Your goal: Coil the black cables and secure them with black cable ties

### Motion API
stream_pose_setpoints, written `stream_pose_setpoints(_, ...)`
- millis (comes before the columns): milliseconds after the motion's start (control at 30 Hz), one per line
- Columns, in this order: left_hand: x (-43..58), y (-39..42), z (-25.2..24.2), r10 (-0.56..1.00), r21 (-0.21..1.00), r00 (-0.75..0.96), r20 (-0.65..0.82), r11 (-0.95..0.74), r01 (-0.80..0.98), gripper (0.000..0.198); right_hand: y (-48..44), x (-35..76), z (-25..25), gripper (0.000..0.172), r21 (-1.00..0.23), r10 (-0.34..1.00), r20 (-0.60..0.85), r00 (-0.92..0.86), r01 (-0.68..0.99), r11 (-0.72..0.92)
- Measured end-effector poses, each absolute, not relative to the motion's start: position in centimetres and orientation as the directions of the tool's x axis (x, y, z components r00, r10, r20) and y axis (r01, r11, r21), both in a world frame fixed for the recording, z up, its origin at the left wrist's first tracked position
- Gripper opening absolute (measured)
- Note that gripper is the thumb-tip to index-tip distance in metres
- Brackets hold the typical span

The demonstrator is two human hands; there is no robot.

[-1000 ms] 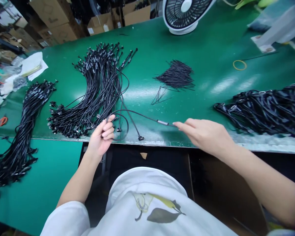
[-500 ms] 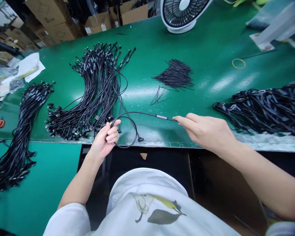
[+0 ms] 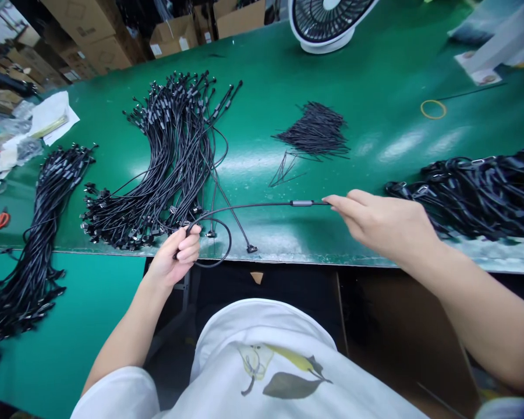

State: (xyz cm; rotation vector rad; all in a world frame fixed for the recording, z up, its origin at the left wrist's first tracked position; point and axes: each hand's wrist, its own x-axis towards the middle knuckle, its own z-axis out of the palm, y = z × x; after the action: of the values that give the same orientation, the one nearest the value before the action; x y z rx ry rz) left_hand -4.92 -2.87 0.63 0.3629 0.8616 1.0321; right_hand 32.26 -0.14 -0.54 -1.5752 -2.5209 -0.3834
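Note:
A black cable (image 3: 253, 205) with a grey sleeve near one end stretches between my two hands above the green table's front edge. My left hand (image 3: 177, 253) is closed around it, and a loop of the cable hangs to the right of the fingers. At the other end, my right hand (image 3: 382, 224) pinches the cable just past the sleeve; its tip is hidden by the fingers. Behind my left hand lies a big pile of black cables (image 3: 174, 151) with connectors. One cable end with a connector (image 3: 252, 248) lies near the edge between my hands.
Thin black ties (image 3: 314, 131) lie in a heap mid-table. Coiled black cables (image 3: 475, 195) are at the right, another cable bundle (image 3: 48, 233) at the left. A white fan (image 3: 329, 23) stands at the back. A yellow ring (image 3: 433, 109) and orange-handled scissors (image 3: 1, 220) lie farther out.
My hands have moved apart, the left leftward and the right rightward. The cable between them is straighter and its loop has shifted left. The loose connector end stays on the table.

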Motion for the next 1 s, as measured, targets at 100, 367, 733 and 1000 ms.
stream_pose_setpoints(100,-2.9,-2.4,0.4,0.908,0.749,0.093,-0.408,0.391,-0.534,0.018,-2.3,29.5,-0.1,0.027,0.047,0.705,0.183,-0.685,0.723,0.69)
stream_pose_setpoints(367,3.0,-3.7,-1.6,0.93,0.975,0.311,-0.196,0.217,-0.035,0.032,-0.4,22.4,2.8,0.032,-0.458,0.652,0.257,-0.713,0.504,0.732)
stream_pose_setpoints(733,4.7,-4.3,-3.4,0.886,0.815,0.289,-0.361,0.451,-0.363,0.04,-1.5,18.4,-4.4,0.037,-0.777,0.932,-0.239,-0.273,-0.522,-0.352)
stream_pose_setpoints(1000,4.5,-5.8,-4.3,0.839,0.8,0.394,-0.376,0.508,-0.319,0.051,-1.6,17.7,-2.9,0.029,-0.627,0.949,-0.254,-0.188,-0.715,-0.309)
